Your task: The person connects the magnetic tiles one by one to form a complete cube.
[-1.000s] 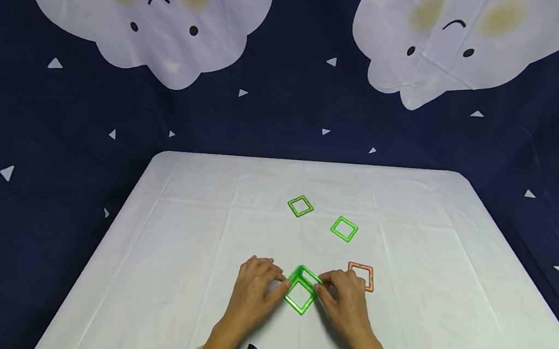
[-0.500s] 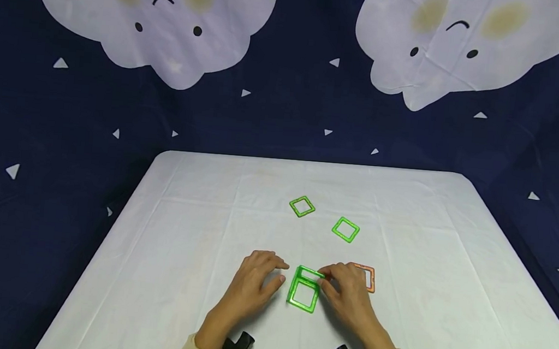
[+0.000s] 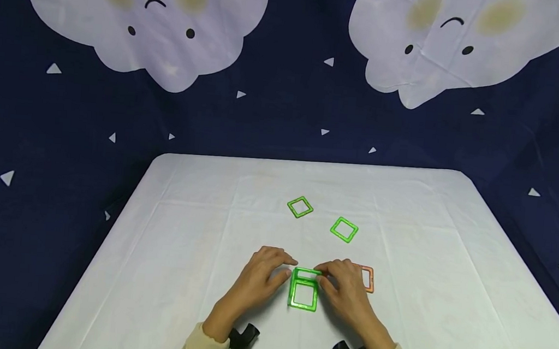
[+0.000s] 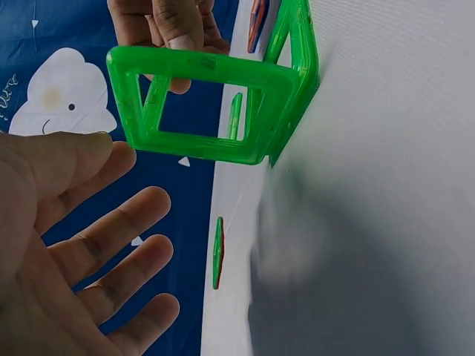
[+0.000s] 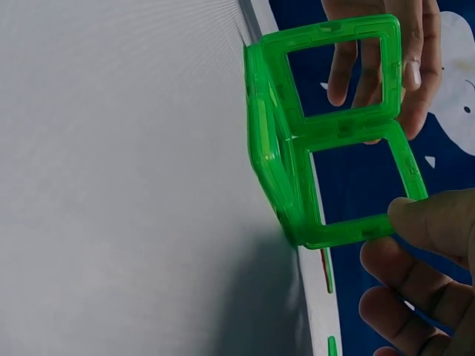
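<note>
Several green square open-frame magnetic tiles are joined into a box-like shape standing on the white table, between the two hands. My right hand pinches its right side. In the right wrist view, the thumb lies on a tile's edge with the index finger just beneath. My left hand is at the left side, its fingers loosely spread. In the left wrist view, that thumb and index finger come right up to the corner of the near green tile, and the other fingers are apart from it.
An orange square tile lies flat, partly hidden behind the right hand. Two green square tiles, one farther back and one to its right, lie flat. A dark blue cloth with clouds hangs behind the white table.
The joined green tiles have turned from a slanted to a squared-up position. My left hand let go of them, drew off left, then came back close. The right hand kept its pinch.
</note>
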A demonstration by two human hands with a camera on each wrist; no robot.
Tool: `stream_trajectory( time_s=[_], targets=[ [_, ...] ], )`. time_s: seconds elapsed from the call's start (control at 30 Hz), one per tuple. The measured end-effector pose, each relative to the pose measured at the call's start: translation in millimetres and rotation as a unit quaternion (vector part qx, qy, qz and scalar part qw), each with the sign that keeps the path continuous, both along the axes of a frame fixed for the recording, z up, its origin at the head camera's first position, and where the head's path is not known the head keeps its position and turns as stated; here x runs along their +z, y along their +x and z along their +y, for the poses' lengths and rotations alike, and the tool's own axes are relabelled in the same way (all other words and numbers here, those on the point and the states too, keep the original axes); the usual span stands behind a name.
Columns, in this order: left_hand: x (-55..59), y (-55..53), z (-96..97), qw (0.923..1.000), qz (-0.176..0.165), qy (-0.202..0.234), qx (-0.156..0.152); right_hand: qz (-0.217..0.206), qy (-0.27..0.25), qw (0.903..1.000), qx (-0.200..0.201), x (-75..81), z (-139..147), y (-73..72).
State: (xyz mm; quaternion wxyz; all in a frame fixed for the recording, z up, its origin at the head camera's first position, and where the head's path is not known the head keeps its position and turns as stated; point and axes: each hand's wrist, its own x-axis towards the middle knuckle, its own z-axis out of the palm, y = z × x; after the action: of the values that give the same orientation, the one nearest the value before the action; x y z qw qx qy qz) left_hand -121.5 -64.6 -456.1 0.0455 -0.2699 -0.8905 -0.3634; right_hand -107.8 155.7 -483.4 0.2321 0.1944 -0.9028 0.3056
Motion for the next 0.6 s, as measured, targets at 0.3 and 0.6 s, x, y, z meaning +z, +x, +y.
stream_trajectory(
  time_s=[0.3, 0.6],
  targets=[
    [-1.5, -3.5, 1.0, 0.9995, -0.010, 0.027, -0.013, -0.013, 0.006, 0.9999, 0.006, 2.0, -4, -5.6],
    [-1.2, -3.9, 1.4, 0.9984, -0.023, 0.044, -0.027, -0.018, 0.009, 0.9998, 0.007, 4.2, -7, -10.7]
  ],
)
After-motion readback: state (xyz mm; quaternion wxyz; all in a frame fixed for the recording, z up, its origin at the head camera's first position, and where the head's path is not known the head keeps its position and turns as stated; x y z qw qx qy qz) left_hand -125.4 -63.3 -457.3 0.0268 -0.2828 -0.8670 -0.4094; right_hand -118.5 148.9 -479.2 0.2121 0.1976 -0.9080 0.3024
